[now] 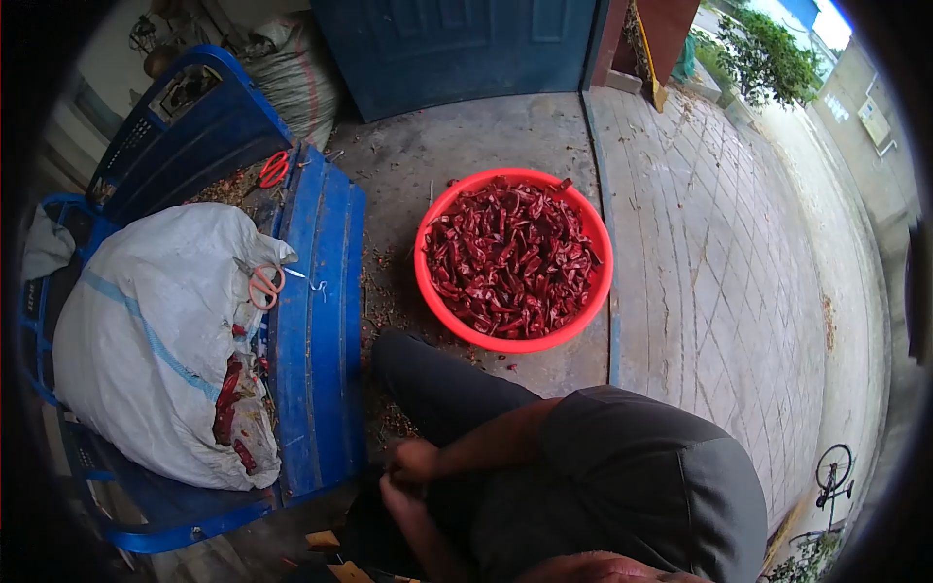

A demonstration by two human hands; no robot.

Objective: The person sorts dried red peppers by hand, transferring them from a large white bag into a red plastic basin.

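Note:
Low in the head view, my right hand (416, 460) and my left hand (399, 497) meet close together in front of my body. The fingers of both look curled in. They are small and dark here, and whatever they may hold does not show. Nearest to them is the edge of a blue bench (316, 389). On it lies a big white woven sack (146, 340), its mouth showing dried red chillies (226, 403). Scissors with pink handles (264, 288) rest on the sack near the bench. A red tub (428, 291) full of cut dried chillies (515, 257) stands on the floor beyond my knee.
Red-handled scissors (275, 169) lie at the bench's far end, among scattered bits. Behind it stands another woven sack (296, 83). A blue door (457, 49) is at the back. Paved ground (709, 253) stretches right, with a bicycle (833, 476) at the far right.

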